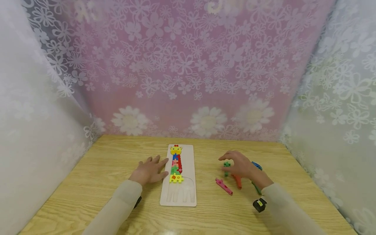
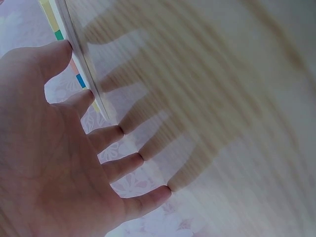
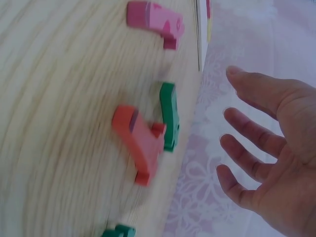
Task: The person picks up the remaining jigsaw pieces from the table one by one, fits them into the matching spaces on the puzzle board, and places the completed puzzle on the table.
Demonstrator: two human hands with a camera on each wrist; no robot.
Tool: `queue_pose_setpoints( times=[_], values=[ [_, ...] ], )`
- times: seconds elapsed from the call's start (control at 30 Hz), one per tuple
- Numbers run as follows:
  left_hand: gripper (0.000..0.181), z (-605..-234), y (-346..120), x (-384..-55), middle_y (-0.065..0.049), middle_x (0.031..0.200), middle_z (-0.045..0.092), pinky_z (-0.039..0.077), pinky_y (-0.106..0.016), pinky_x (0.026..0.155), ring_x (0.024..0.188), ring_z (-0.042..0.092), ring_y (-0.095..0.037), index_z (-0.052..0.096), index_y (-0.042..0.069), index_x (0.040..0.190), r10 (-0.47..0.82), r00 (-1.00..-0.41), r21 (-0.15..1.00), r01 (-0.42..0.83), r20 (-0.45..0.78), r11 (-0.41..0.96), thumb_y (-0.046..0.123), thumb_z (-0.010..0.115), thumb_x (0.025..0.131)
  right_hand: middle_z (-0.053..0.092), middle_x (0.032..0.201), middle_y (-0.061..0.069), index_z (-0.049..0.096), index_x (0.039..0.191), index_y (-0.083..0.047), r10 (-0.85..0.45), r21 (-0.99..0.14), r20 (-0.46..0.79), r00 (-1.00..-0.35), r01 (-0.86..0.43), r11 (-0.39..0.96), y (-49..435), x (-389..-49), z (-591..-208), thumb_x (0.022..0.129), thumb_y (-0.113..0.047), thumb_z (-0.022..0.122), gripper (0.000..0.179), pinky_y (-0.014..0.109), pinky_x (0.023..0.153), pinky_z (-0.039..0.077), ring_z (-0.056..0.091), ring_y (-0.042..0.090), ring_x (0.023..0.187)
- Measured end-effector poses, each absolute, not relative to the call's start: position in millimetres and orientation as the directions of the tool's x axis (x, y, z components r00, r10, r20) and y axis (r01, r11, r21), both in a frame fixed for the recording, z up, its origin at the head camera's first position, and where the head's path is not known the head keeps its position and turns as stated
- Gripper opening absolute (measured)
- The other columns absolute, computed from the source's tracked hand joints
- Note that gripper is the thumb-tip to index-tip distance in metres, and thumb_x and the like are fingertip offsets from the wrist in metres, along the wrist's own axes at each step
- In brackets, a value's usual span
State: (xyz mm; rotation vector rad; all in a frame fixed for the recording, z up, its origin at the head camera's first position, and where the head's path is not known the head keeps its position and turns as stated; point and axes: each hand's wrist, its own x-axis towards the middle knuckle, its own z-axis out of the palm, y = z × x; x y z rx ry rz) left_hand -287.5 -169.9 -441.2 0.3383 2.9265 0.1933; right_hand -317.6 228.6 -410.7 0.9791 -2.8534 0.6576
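A pale wooden puzzle board (image 1: 188,163) lies on the table, part filled with giraffe pieces: a yellow head (image 1: 176,150), a neck of coloured pieces, a red mane piece (image 1: 180,162) and a yellow body piece (image 1: 176,178). My left hand (image 1: 148,170) spreads its fingers at the board's left edge, thumb and a fingertip right at it. Above the loose pieces hovers my right hand (image 1: 239,165), fingers loosely bent and holding nothing. Below it lie a green piece (image 3: 169,111) and an orange piece (image 3: 140,140). A pink piece (image 1: 224,187) lies nearer the board.
Beyond the right hand lies a blue piece (image 1: 257,165); another green piece (image 1: 257,188) is partly hidden by the wrist. The wooden table (image 1: 117,153) meets flowered curtains (image 1: 182,81) at the back and both sides. Black wrist cameras (image 1: 259,205) hang under the sleeves.
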Motion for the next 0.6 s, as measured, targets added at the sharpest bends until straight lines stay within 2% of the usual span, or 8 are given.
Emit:
queue_pose_setpoints(
  times=[0.13,0.37,0.6],
  values=[
    [0.068,-437.7,-169.1,-284.7,-0.014,0.171,0.028,0.025,-0.079,0.116,0.153,0.030,-0.050,0.030,0.032,0.164,0.238,-0.955,0.154,0.212,-0.176,0.965,0.059,0.046,0.104,0.069,0.126,0.017,0.073,0.123,-0.004,-0.556,-0.398,0.187,-0.810,-0.580,0.711,240.0,-318.6,-411.4,0.091,-0.019,0.079,0.036,0.065,0.100,0.051,0.059,0.047,0.124],
    [0.068,-437.0,-168.2,-282.4,-0.013,0.171,0.028,0.025,-0.078,0.117,0.153,0.030,-0.049,0.031,0.032,0.163,0.227,-0.957,0.162,0.199,-0.181,0.967,0.059,0.048,0.103,0.069,0.126,0.021,0.074,0.121,-0.003,-0.560,-0.365,0.228,-0.797,-0.603,0.710,255.6,-319.2,-411.6,0.090,-0.017,0.080,0.034,0.066,0.099,0.051,0.060,0.049,0.122],
    [0.068,-436.7,-168.7,-283.9,-0.013,0.170,0.029,0.025,-0.078,0.117,0.153,0.031,-0.049,0.031,0.032,0.163,0.229,-0.958,0.158,0.202,-0.173,0.967,0.059,0.047,0.104,0.071,0.123,0.020,0.075,0.120,-0.005,-0.545,-0.332,0.236,-0.805,-0.594,0.733,265.3,-320.1,-411.1,0.090,-0.018,0.080,0.033,0.066,0.098,0.051,0.061,0.048,0.118]
  ],
)
